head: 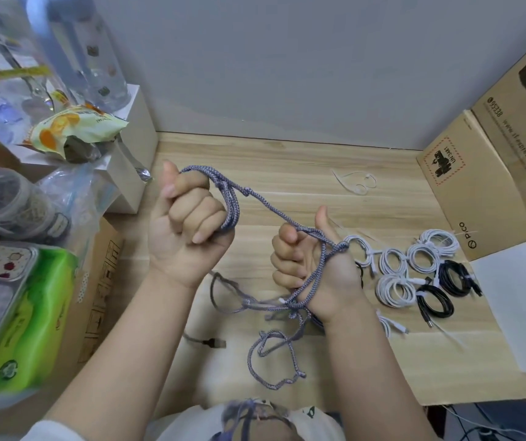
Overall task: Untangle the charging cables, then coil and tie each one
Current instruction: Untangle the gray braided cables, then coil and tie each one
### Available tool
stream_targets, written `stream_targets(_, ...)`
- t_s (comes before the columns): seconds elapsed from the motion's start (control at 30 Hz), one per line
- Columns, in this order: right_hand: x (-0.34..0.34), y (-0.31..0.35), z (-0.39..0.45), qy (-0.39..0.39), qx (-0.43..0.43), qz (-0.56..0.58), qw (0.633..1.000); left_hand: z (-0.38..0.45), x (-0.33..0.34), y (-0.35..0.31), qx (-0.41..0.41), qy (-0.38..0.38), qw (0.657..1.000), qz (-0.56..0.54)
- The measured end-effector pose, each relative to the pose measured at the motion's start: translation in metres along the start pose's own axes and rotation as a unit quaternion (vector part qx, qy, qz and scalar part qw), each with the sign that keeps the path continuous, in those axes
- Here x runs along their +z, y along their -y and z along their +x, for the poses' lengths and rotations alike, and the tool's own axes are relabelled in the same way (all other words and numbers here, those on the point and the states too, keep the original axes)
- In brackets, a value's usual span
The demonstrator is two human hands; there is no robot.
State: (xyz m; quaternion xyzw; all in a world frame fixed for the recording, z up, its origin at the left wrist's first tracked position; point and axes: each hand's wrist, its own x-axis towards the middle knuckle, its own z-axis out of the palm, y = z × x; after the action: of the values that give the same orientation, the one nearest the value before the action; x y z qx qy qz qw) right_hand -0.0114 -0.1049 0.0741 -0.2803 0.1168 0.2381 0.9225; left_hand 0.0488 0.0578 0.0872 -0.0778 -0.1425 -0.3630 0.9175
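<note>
- Braided cable (274,214): woven cloth sheath, matt, rough.
- Tabletop (287,160): pale wood grain, smooth, matt.
- Coiled white cables (395,288): smooth plastic.
- Boxes (478,186): matt brown cardboard.
- Snack bag (77,128): glossy plastic film.

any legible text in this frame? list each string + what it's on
"95338" and "www.sf-express.com": large cardboard box, far right.
"UN3481": red-bordered hazard label on the smaller cardboard box.
"Pico": lower edge of that smaller box.
Snack bag, green pack, printed carton on the left: print too blurred to read.
</note>
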Motion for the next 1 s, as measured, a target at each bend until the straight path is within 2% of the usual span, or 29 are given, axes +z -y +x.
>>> stream_targets(0.1, -0.004, -0.004, 0.002, 0.0, 0.032, 0.013, 0.999, 0.002, -0.007, -0.004, 0.075, -0.103, 0.992, -0.024)
stream_targets(0.2, -0.004, -0.01, 0.0, 0.004, 0.063, -0.008, 0.998, 0.01, -0.009, -0.003, 0.158, -0.199, 0.967, 0.01)
stream_targets(0.3, 0.002, -0.014, -0.002, -0.013, 0.081, -0.04, 0.996, 0.017, -0.012, 0.003, 0.244, -0.304, 0.911, 0.134)
stream_targets(0.37, 0.006, -0.016, -0.005, -0.025, 0.087, -0.069, 0.993, 0.018, -0.016, 0.005, 0.254, -0.318, 0.885, 0.228)
stream_targets(0.43, 0.01, -0.018, -0.007, -0.033, 0.084, -0.101, 0.991, 0.017, -0.021, 0.008, 0.237, -0.323, 0.853, 0.334)
stream_targets(0.47, 0.01, -0.018, -0.007, -0.037, 0.079, -0.115, 0.99, 0.017, -0.023, 0.011, 0.223, -0.327, 0.826, 0.402)
stream_targets(0.57, 0.015, -0.014, -0.009, -0.05, 0.054, -0.149, 0.986, 0.012, -0.033, 0.018, 0.139, -0.309, 0.699, 0.63)
stream_targets(0.63, 0.017, -0.009, -0.011, -0.058, 0.026, -0.16, 0.985, 0.007, -0.038, 0.022, 0.057, -0.289, 0.634, 0.715)
stream_targets(0.7, 0.019, -0.003, -0.014, -0.07, -0.007, -0.173, 0.982, 0.004, -0.04, 0.024, -0.02, -0.278, 0.597, 0.752)
stream_targets(0.73, 0.018, -0.001, -0.016, -0.076, -0.021, -0.178, 0.981, 0.004, -0.037, 0.026, -0.058, -0.265, 0.592, 0.759)
stream_targets(0.77, 0.017, 0.001, -0.017, -0.084, -0.033, -0.18, 0.98, 0.004, -0.033, 0.028, -0.09, -0.247, 0.601, 0.755)
stream_targets(0.83, 0.014, 0.005, -0.02, -0.103, -0.047, -0.188, 0.976, 0.007, -0.024, 0.028, -0.146, -0.213, 0.647, 0.718)
stream_targets(0.87, 0.011, 0.007, -0.022, -0.113, -0.05, -0.205, 0.971, 0.009, -0.019, 0.027, -0.171, -0.192, 0.658, 0.708)
stream_targets(0.93, 0.011, 0.008, -0.025, -0.145, -0.054, -0.264, 0.952, 0.009, -0.017, 0.022, -0.198, -0.159, 0.642, 0.723)
stream_targets(1.0, 0.01, 0.007, -0.024, -0.198, -0.065, -0.329, 0.921, 0.009, -0.018, 0.018, -0.192, -0.159, 0.586, 0.771)
